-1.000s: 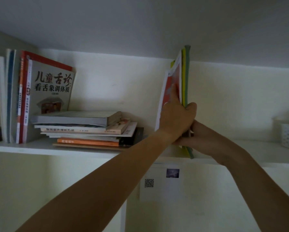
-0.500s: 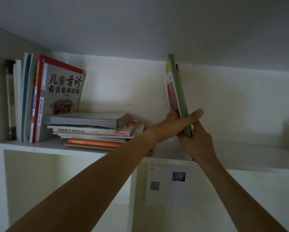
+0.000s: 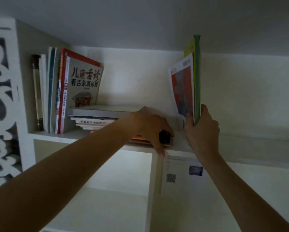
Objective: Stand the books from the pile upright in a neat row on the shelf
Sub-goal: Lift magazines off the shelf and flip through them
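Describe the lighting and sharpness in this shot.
Head view: dim, flat light, with a soft bright patch on the back wall; left hand slightly motion-blurred at the pile; wide-angle bending tilts the carved panel; the big cover title stays legible.

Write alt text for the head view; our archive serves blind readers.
A right hand holds a few thin books upright on a white shelf, while the left hand grips the flat pile beside books already standing.

Pile [image 3: 96,121] right end behind left hand [image 3: 150,128]
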A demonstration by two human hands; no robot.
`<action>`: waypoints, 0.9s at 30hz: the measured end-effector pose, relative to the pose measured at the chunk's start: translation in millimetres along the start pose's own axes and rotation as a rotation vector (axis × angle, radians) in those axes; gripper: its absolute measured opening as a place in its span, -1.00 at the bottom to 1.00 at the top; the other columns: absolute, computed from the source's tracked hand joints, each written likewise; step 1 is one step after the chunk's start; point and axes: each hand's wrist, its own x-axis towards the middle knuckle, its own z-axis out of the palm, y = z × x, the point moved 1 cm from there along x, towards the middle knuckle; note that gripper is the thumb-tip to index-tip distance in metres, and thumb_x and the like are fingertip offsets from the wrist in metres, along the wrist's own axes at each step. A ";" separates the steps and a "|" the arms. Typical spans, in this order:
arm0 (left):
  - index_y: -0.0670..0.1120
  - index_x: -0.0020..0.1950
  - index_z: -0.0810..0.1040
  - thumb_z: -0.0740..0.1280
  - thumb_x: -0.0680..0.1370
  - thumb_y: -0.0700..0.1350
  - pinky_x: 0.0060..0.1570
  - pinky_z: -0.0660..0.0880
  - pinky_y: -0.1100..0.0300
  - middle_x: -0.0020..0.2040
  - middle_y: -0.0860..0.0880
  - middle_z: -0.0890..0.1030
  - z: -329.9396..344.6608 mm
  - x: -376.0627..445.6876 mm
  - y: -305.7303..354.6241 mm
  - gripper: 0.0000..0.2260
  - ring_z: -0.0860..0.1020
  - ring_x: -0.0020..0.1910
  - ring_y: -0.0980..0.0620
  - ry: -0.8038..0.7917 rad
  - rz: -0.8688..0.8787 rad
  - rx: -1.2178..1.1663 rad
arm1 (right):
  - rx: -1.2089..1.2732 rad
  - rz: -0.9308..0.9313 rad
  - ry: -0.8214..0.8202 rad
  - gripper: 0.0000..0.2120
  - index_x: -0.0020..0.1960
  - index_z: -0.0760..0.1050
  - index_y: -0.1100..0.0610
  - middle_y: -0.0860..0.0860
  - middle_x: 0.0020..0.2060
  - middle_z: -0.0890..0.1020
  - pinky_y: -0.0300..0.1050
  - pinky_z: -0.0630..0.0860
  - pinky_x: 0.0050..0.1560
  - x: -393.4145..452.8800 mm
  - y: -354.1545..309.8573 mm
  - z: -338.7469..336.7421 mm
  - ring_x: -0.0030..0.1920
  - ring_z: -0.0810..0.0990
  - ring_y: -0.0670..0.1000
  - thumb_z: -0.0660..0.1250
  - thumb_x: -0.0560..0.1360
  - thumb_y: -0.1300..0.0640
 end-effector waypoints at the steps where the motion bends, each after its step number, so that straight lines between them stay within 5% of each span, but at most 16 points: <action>1: 0.26 0.53 0.38 0.49 0.32 0.45 0.47 0.31 -0.09 0.47 0.06 0.44 3.5 2.2 -1.1 -0.19 0.38 0.45 -0.06 0.012 0.018 0.002 | 0.010 0.002 -0.001 -0.69 0.35 0.45 0.14 0.14 -0.01 0.67 -0.12 0.46 -0.16 -1.2 -1.9 1.1 -0.18 0.55 0.11 0.25 0.65 0.07; 8: 0.30 0.42 0.50 0.45 0.37 0.44 0.37 0.39 0.04 0.36 0.19 0.55 4.1 10.9 -18.3 -0.36 0.47 0.23 0.13 0.138 0.086 -0.109 | 0.058 0.036 -0.009 -0.70 0.35 0.44 0.16 0.13 0.03 0.66 -0.14 0.45 -0.09 -0.3 -1.6 -6.2 -0.13 0.53 0.08 0.26 0.66 0.09; 12: 0.28 0.42 0.50 0.41 0.51 0.26 0.35 0.39 0.05 0.36 0.13 0.55 10.1 19.4 -23.6 -0.53 0.51 0.29 0.03 0.287 0.107 -0.025 | 0.105 0.049 -0.019 -0.72 0.32 0.45 0.15 0.15 0.06 0.67 -0.01 0.62 -0.01 -0.5 1.4 -9.4 -0.03 0.66 0.20 0.26 0.65 0.08; 18: 0.28 0.41 0.51 0.44 0.43 0.37 0.39 0.42 -0.04 0.36 0.14 0.53 8.7 21.4 -23.4 -0.44 0.48 0.32 0.02 0.132 0.132 -0.104 | 0.073 0.024 -0.062 -0.70 0.36 0.43 0.16 0.14 0.07 0.67 -0.33 0.43 -0.22 0.9 2.5 -9.7 -0.17 0.54 0.02 0.26 0.66 0.09; 23: 0.21 0.38 0.56 0.43 0.50 0.28 0.34 0.48 0.00 0.31 0.11 0.60 8.1 11.0 -10.9 -0.53 0.54 0.26 0.04 0.292 0.141 0.051 | 0.088 0.012 -0.056 -0.71 0.34 0.43 0.13 0.12 0.00 0.66 -0.04 0.62 -0.07 0.1 2.5 -8.8 -0.15 0.60 0.13 0.26 0.65 0.08; 27: 0.09 0.46 0.45 0.35 0.62 0.08 0.27 0.56 -0.09 0.34 -0.06 0.58 19.9 13.3 7.6 -0.59 0.61 0.22 -0.11 0.445 0.094 0.249 | 0.067 0.000 -0.065 -0.68 0.38 0.41 0.15 0.15 0.05 0.67 -0.17 0.50 -0.11 0.6 2.6 -9.4 -0.22 0.50 0.03 0.27 0.66 0.09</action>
